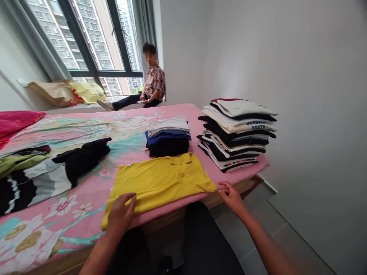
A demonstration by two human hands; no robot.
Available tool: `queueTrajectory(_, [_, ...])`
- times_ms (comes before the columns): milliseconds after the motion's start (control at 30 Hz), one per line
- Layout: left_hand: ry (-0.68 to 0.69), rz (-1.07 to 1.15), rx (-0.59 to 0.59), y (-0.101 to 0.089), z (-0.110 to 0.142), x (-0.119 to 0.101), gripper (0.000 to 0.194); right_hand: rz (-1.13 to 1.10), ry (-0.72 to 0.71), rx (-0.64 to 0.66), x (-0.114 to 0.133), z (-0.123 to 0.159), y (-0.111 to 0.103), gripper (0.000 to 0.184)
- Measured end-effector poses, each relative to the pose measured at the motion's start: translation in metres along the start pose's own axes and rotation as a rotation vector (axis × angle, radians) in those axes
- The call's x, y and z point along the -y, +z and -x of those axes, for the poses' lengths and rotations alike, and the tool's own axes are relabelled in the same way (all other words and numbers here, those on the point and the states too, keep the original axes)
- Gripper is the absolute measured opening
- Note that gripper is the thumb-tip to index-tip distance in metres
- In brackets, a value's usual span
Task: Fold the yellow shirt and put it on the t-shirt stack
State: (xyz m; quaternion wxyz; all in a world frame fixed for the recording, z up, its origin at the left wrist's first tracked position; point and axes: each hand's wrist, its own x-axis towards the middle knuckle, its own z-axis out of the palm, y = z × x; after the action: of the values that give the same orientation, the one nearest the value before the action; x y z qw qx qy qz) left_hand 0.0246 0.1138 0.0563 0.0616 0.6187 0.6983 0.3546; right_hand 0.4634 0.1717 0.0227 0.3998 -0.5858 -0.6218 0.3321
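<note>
1. The left grip (122, 212) is palm down over the near left part of the yellow shirt (160, 179), fingers loosely bent, thumb apart, with no cloth clasped; how firmly it touches cannot be told.
2. The right grip (231, 194) is half open with nothing in it, fingers loosely curled, just beside the shirt's near right corner; contact there is unclear.
3. The shirt is spread flat between and beyond both grips, collar on its far side, along the edge of the bed (83, 225).
4. Directly beyond the shirt, between the grips, is a short stack of folded clothes (168, 137).
5. Beyond the right grip is a taller stack (237, 135), mostly black and white.
6. Left of the left grip are loose garments (51, 175), black, grey, white and green.
7. Far beyond the grips, a person (155, 84) sits by the window (94, 38), with a yellow bag (90, 93) farther left.
</note>
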Motion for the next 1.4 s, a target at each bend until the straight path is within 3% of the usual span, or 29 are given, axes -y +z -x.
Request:
queueTrajectory(100, [0.166,0.039,0.169,0.037,-0.029,-0.059,0.03,-0.093,0.042,0.144,-0.004,0.001,0.0,0.043])
queueTrajectory(200, [0.291,-0.01,0.261,0.071,-0.054,-0.111,0.03,-0.124,0.076,0.231,0.002,-0.004,0.005,0.046])
queueTrajectory(333, [0.549,-0.137,0.342,0.107,-0.056,-0.151,0.035,-0.081,0.062,0.349,0.012,-0.014,0.01,0.045])
queueTrajectory(433, [0.691,-0.251,0.333,0.13,-0.039,-0.151,0.047,0.069,-0.025,0.273,0.014,-0.018,0.008,0.019])
queueTrajectory(500, [0.718,-0.306,0.299,0.142,-0.027,-0.141,0.06,0.152,-0.047,0.175,0.011,-0.018,0.005,0.014])
queueTrajectory(600, [0.725,-0.348,0.275,0.153,-0.02,-0.127,0.072,0.116,0.021,0.161,0.005,-0.012,0.007,0.024])
queueTrajectory(767, [0.731,-0.366,0.271,0.158,-0.021,-0.124,0.074,-0.138,0.229,0.306,0.003,-0.003,0.024,0.059])
queueTrajectory(933, [0.717,-0.37,0.265,0.157,-0.02,-0.125,0.075,-0.151,0.209,0.218,0.003,-0.008,0.027,0.03])
queueTrajectory(1033, [0.709,-0.352,0.275,0.159,-0.018,-0.122,0.075,-0.186,0.284,0.236,0.004,-0.009,0.027,0.03])
queueTrajectory(1100, [0.685,-0.326,0.286,0.159,-0.019,-0.122,0.072,-0.273,0.346,0.283,0.005,-0.009,0.029,0.04])
queueTrajectory(1167, [0.611,-0.293,0.297,0.158,-0.024,-0.126,0.063,-0.347,0.372,0.323,0.007,-0.009,0.031,0.049])
queueTrajectory(1267, [0.449,-0.252,0.327,0.152,-0.041,-0.142,0.05,-0.354,0.366,0.31,0.008,-0.009,0.033,0.046])
queueTrajectory(1400, [0.394,-0.223,0.482,0.149,-0.075,-0.175,0.044,-0.306,0.335,0.282,0.009,-0.009,0.032,0.038])
